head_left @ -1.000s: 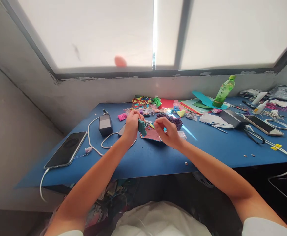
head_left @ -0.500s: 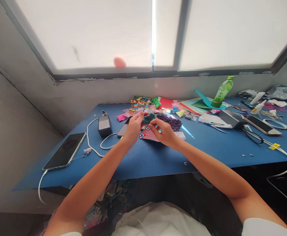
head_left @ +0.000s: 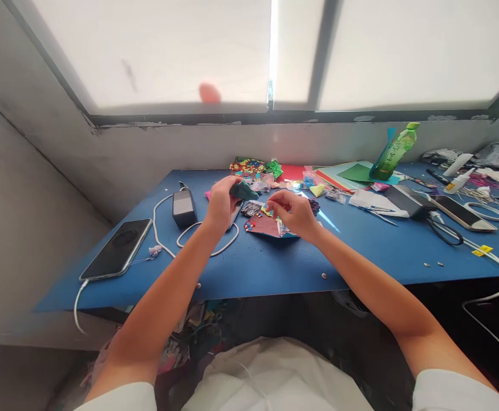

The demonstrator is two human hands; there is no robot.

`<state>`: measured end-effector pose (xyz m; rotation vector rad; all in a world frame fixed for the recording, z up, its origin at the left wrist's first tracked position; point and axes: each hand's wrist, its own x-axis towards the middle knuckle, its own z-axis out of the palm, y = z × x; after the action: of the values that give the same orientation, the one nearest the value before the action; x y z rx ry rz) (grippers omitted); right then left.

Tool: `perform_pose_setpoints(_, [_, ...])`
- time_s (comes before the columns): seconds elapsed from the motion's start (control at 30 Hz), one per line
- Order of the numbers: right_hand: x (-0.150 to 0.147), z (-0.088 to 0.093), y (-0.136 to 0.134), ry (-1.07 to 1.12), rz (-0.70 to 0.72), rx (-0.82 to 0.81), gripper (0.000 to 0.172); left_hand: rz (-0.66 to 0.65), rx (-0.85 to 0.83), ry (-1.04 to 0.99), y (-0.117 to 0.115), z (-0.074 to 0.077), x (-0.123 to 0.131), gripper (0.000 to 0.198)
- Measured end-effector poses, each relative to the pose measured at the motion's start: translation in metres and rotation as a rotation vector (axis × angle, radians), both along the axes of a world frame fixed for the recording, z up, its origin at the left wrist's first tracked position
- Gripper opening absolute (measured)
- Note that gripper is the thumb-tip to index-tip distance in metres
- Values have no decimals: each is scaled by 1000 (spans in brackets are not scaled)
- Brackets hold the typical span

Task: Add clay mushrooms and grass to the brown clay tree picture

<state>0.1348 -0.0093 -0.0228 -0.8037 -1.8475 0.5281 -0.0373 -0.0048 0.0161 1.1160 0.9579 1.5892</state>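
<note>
My left hand is closed around a dark teal piece of material, held just above the blue table. My right hand pinches something small and yellowish that I cannot make out, above a dark red card dotted with tiny coloured pieces. A purple textured piece is mostly hidden behind my right hand. A small black-patterned packet lies between the two hands.
A phone on a white cable lies at the left, beside a black power adapter. Bead packets and coloured paper sheets line the back edge. A green bottle, black scissors and another phone lie right.
My left hand lifted the teal piece up and slightly left. My right hand shifted over the red card and now covers most of the purple piece. The camera tilted slightly.
</note>
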Motion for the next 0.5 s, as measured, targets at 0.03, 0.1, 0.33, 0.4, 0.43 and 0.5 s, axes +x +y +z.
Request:
perform_pose_setpoints(0.03, [0,0,0,1,0,-8,40,1,0,1,-1,0,0,22])
perform_pose_setpoints(0.1, [0,1,-1,0,-6,-13,45,-1,6,7,-2,1,0,34])
perform_pose_setpoints(0.33, [5,6,-4,-6,9,31,52,-32,62,29,-7,6,-2,50])
perform_pose_setpoints(0.4, [5,7,-3,-6,13,30,52,-37,66,56,-6,6,-2,49])
perform_pose_setpoints(0.43, [5,6,-2,-6,13,26,51,-44,64,77,-5,6,-3,48])
perform_pose_setpoints(0.5, [4,6,0,-8,13,12,50,-68,47,134,-3,4,-4,45])
